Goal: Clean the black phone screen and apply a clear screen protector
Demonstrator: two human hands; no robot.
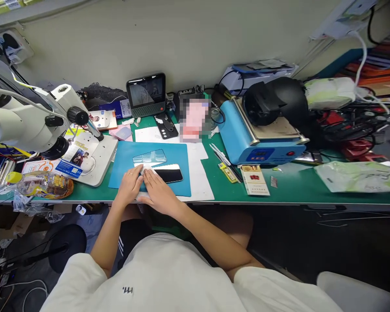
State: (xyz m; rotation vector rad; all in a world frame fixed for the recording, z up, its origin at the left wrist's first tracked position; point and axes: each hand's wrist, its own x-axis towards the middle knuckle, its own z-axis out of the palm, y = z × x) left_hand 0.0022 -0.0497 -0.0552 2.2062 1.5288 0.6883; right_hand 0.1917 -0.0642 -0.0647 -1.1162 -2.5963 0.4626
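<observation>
On a blue mat a phone lies with its dark, glossy screen up. Its left end is hidden under my right hand. A small white wipe, tissue-like, shows at the fingertips of both hands. My right hand's fingers are together and press on the wipe at the phone's left end. Close against it, my left hand has its fingers curved and closed at the wipe's left edge; a ring is on one finger. Just beyond the hands lies a clear glass sheet with dark edges, apparently a screen protector.
A microscope stands left, with a drink bottle before it. Behind the mat are a small display and a phone back. To the right lie tweezers, a cigarette pack and a blue heating machine.
</observation>
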